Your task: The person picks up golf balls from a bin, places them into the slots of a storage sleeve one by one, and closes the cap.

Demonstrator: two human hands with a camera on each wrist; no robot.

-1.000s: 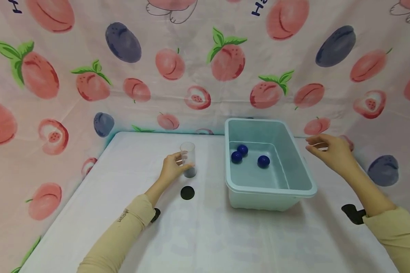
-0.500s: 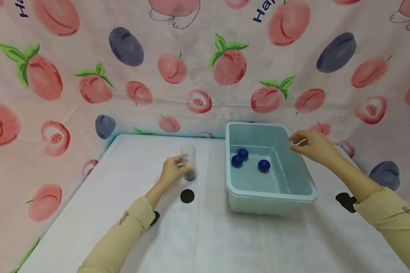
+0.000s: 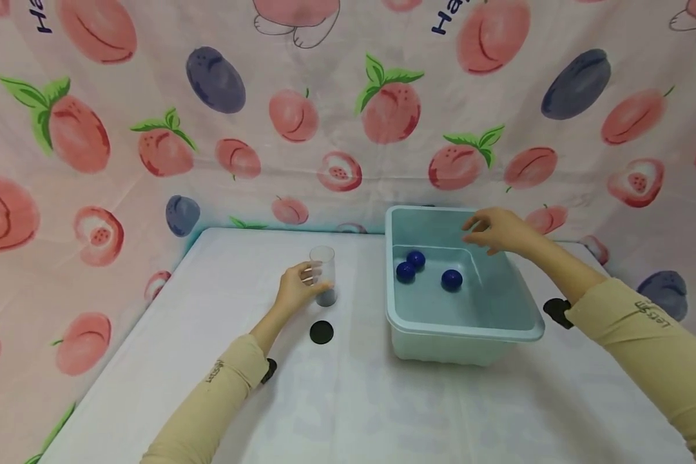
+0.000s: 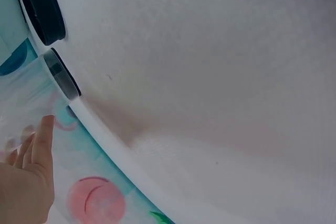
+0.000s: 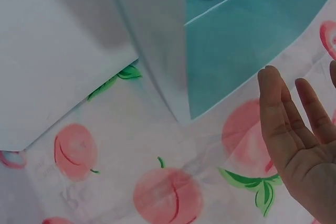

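Note:
On the table's left half stands a clear plastic jar [image 3: 323, 274] with a dark base, upright. My left hand [image 3: 299, 288] grips it from the left, fingers behind and thumb in front. A round black lid [image 3: 321, 332] lies just in front of the jar. My right hand [image 3: 495, 231] is over the back right rim of a pale blue bin [image 3: 466, 334], fingers loosely bent and holding nothing. Inside the bin rest three dark blue balls, one ball [image 3: 452, 280] apart from the other two. In the right wrist view, the right hand's fingers [image 5: 273, 98] extend near the bin's edge.
The white-covered table [image 3: 301, 412] ends at a curtain [image 3: 255, 193] printed with peaches behind and on the left. The bin's tall walls stand right of the jar. Black wrist mounts [image 3: 558, 313] hang below both forearms.
My right hand has moved left, from beyond the bin's right side to over its back right corner. The left hand keeps its grip on the jar. The balls have not moved.

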